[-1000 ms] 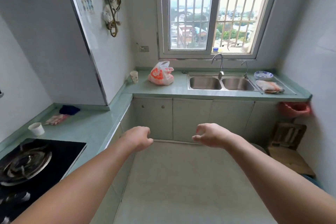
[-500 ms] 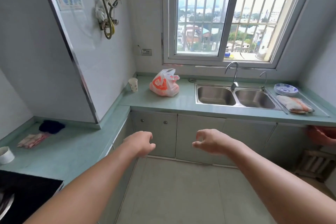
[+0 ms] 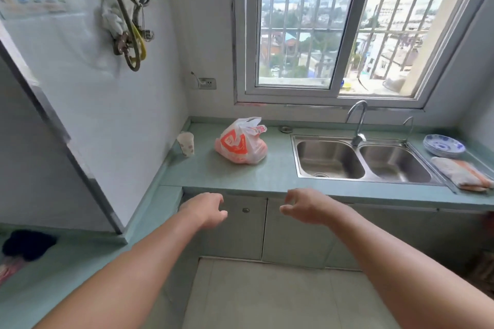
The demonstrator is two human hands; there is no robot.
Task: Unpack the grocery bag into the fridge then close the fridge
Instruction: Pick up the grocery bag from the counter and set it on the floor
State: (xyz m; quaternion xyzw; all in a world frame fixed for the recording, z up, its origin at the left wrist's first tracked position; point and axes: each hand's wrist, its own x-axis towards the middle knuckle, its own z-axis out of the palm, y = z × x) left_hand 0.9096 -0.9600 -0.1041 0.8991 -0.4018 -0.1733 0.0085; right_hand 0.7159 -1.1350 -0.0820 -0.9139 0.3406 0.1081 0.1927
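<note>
Left hand (image 3: 205, 209), right hand (image 3: 307, 208): fingers loosely curled, empty. Bag (image 3: 240, 141) on worktop (image 3: 267, 176), 12 o'clock of hands.

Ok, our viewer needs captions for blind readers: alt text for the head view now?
A left hand and a right hand, both empty, are held out toward an orange grocery bag on a green counter; a paper cup stands left of it, a double sink right of it, under a barred window.
</note>
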